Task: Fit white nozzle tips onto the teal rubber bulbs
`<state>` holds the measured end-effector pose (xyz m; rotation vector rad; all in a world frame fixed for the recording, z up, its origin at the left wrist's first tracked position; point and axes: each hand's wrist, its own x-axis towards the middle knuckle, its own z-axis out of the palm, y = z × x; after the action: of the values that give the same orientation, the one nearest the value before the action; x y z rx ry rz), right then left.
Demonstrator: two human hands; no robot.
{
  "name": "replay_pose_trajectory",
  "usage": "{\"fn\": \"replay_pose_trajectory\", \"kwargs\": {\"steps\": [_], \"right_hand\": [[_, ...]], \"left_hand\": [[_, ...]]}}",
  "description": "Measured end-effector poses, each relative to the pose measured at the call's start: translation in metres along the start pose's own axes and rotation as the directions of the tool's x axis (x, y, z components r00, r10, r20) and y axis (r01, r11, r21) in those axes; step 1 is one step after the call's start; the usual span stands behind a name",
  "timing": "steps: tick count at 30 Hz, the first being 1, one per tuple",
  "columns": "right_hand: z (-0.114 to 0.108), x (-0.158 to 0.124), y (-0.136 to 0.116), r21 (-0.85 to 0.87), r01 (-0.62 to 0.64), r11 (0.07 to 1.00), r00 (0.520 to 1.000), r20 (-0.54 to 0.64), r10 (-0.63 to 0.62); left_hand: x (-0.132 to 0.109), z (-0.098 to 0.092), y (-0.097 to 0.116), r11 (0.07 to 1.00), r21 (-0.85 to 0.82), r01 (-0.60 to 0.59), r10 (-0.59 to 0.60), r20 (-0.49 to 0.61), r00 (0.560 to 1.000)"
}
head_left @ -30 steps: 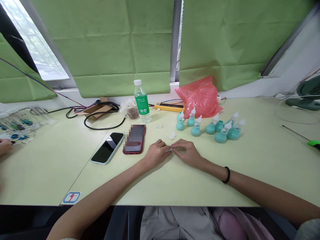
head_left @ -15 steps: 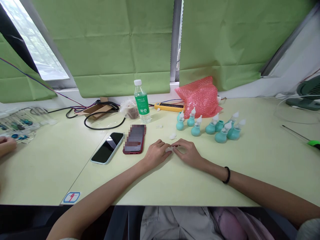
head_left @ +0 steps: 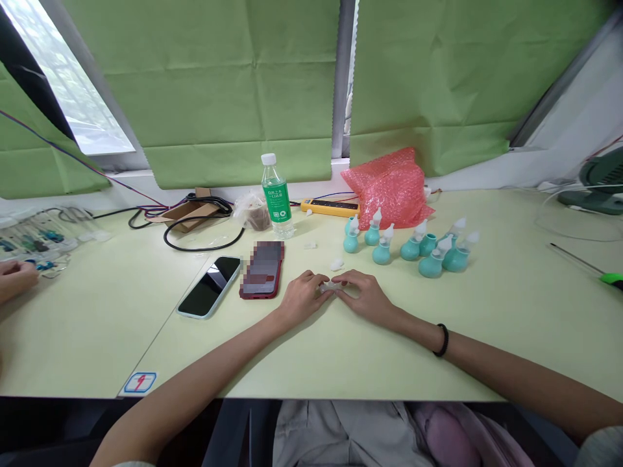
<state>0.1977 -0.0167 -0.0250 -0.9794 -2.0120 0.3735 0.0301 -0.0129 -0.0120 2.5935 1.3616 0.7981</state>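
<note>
Between the fingertips of both hands is a small clear-white plastic piece point(head_left: 331, 285), low over the table; its exact shape is too small to make out. My left hand point(head_left: 305, 297) pinches its left end, and my right hand point(head_left: 363, 295), below a dark bead bracelet point(head_left: 442, 340), pinches its right end. Just beyond the fingers lies a loose white piece point(head_left: 337, 264), with another small white piece point(head_left: 310, 246) farther back. To the right stand several teal squeeze bulbs point(head_left: 431, 266), most topped with translucent pointed nozzles; one bulb point(head_left: 427, 244) has an open top.
Two phones point(head_left: 209, 288) lie left of my hands. Behind stand a water bottle point(head_left: 277, 201), a yellow power strip point(head_left: 331, 207) and a pink bubble-wrap bag point(head_left: 389, 188). A screwdriver point(head_left: 584, 264) lies far right. Another person's hand point(head_left: 17, 279) works at the left edge.
My fingertips have shifted slightly around the small plastic piece, showing more of it between them. The other person's hand has moved a little to the right.
</note>
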Motion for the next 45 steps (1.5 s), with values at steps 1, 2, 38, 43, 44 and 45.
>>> {"fn": "replay_pose_trajectory", "kwargs": {"steps": [1,2,38,43,44,45], "right_hand": [[0.0001,0.0,-0.0001,0.001,0.007,1.0,1.0,-0.002,-0.007],[0.0002,-0.0001,-0.0001,0.002,0.013,1.0,1.0,-0.004,-0.013],[0.0006,0.0008,-0.0017,-0.051,0.067,0.996,0.998,-0.019,-0.068],[0.0013,0.0008,-0.0006,-0.096,0.074,0.993,0.997,-0.01,-0.076],[0.0014,0.0006,-0.0003,-0.112,0.077,0.991,0.997,-0.005,-0.078],[0.0015,0.0004,0.0,-0.129,0.081,0.988,0.997,0.001,-0.082]], "left_hand": [[-0.0001,0.0003,-0.0004,1.0,0.002,-0.01,0.01,-0.003,1.0],[-0.0001,0.0007,-0.0009,1.0,0.005,-0.021,0.021,-0.005,1.0],[0.0002,0.0053,-0.0045,0.997,0.018,-0.072,0.073,-0.027,0.997],[-0.0003,0.0063,-0.0053,0.997,0.024,-0.077,0.078,-0.036,0.996],[-0.0003,0.0065,-0.0053,0.997,0.027,-0.078,0.079,-0.038,0.996],[-0.0004,0.0066,-0.0052,0.996,0.029,-0.08,0.081,-0.04,0.996]]}}
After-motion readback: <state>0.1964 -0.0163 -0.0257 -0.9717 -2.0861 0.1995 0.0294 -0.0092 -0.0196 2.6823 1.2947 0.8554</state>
